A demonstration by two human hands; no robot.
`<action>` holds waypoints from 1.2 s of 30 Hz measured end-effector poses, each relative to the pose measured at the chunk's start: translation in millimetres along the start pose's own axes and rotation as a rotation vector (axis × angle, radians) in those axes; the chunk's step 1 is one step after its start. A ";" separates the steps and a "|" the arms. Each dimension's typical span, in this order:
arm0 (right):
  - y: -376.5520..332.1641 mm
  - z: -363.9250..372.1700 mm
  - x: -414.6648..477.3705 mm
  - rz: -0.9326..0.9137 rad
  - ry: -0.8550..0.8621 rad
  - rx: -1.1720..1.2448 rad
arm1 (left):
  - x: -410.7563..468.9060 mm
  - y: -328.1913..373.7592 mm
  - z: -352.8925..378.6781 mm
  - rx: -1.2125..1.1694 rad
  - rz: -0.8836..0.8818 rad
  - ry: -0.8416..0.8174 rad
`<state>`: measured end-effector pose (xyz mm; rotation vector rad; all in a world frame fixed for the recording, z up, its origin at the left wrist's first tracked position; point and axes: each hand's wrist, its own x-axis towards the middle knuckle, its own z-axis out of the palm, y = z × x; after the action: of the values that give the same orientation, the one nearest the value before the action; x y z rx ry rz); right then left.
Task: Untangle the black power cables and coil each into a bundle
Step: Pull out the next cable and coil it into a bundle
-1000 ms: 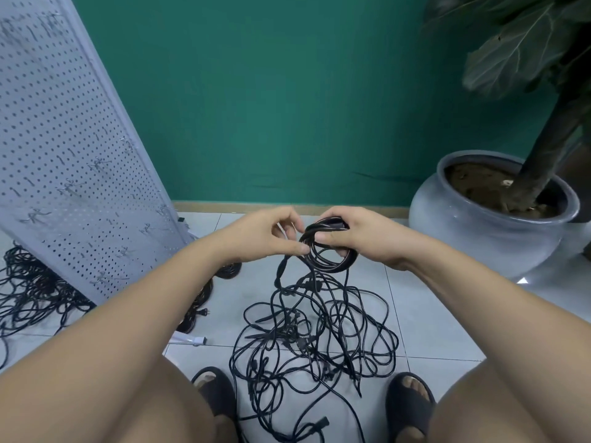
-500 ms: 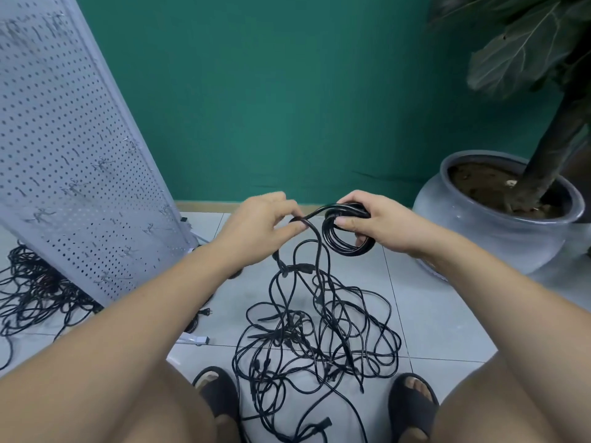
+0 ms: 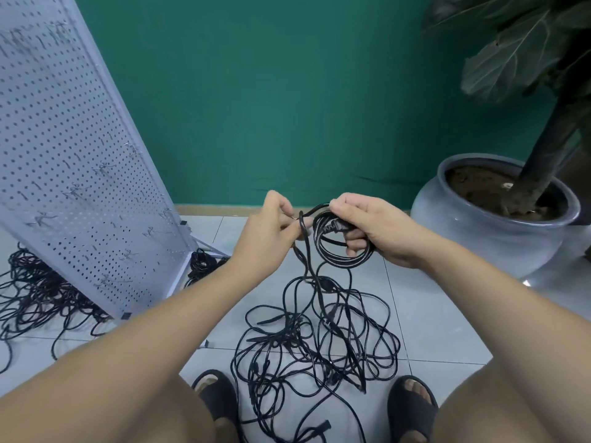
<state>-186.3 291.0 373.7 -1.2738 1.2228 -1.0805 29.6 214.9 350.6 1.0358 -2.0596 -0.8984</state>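
My right hand [image 3: 374,228] grips a small round coil of black power cable [image 3: 339,254], with its plug lying across the loops under my fingers. My left hand [image 3: 271,225] pinches the free run of that same cable [image 3: 307,251] just left of the coil. From both hands the cable drops into a loose tangle of black cables [image 3: 316,343] spread on the tiled floor between my feet.
A white pegboard panel [image 3: 73,161] leans at the left, with another heap of black cables [image 3: 35,298] under it and a coiled bundle [image 3: 201,263] by its foot. A grey plant pot [image 3: 492,241] stands at the right. My sandalled feet [image 3: 412,407] flank the tangle.
Both hands have risen with the coil, and the strand from the tangle now hangs longer. My left hand has shifted its pinch along the cable beside the coil.
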 end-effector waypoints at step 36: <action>28.0 50.6 16.1 0.048 0.045 -0.078 | -3.4 13.1 -5.3 0.386 -0.074 -0.172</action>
<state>-136.9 280.2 341.2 -1.2784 1.3338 -1.0409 30.1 222.2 363.1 1.2796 -2.4157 -0.6567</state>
